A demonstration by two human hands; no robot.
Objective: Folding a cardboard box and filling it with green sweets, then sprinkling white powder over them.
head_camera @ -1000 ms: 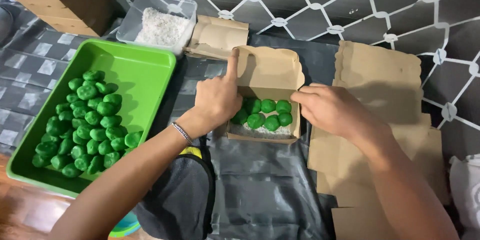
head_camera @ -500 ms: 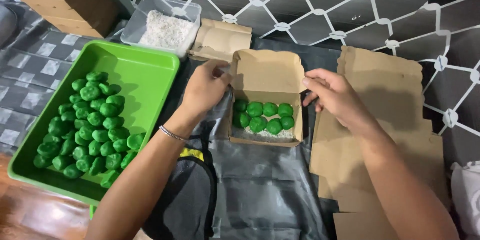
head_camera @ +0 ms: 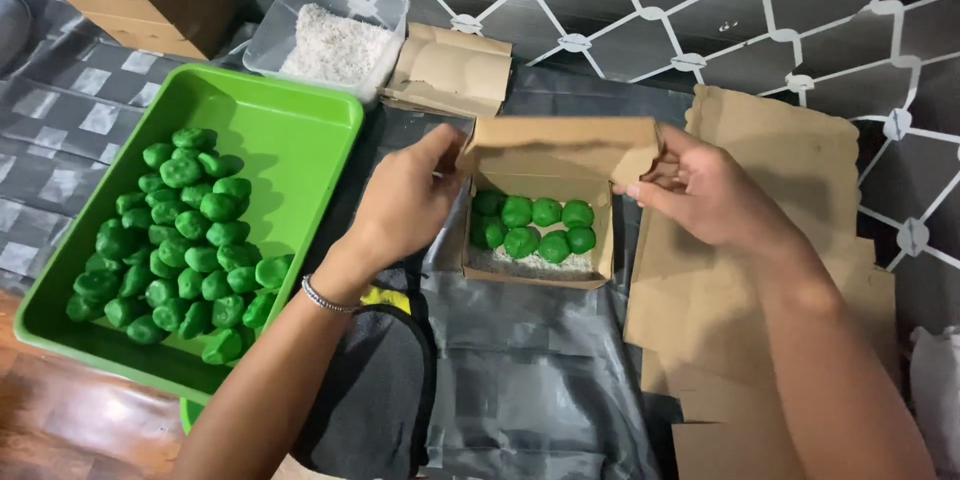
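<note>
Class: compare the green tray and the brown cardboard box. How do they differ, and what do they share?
The green tray is wide, plastic-looking and lidless; the cardboard box is small, brown, with a flap lid. The tray holds many green balls, the box only a few. Only the box is gripped, by the left hand and right hand. Both hold green balls.

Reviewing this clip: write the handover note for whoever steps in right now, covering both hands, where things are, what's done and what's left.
Left hand: pinching the left corner of the cardboard box lid, which stands part-way folded over.
Right hand: gripping the lid's right corner.
In the box: seven green balls on white flakes, front strip unfilled.
Green tray at left holds many more balls, bunched in its near-left part.
Clear tub of white flakes and a folded box sit behind; flat cardboard blanks lie at right.
Done: box partly filled.
Left: lid not shut; tray balls unpacked.
</note>
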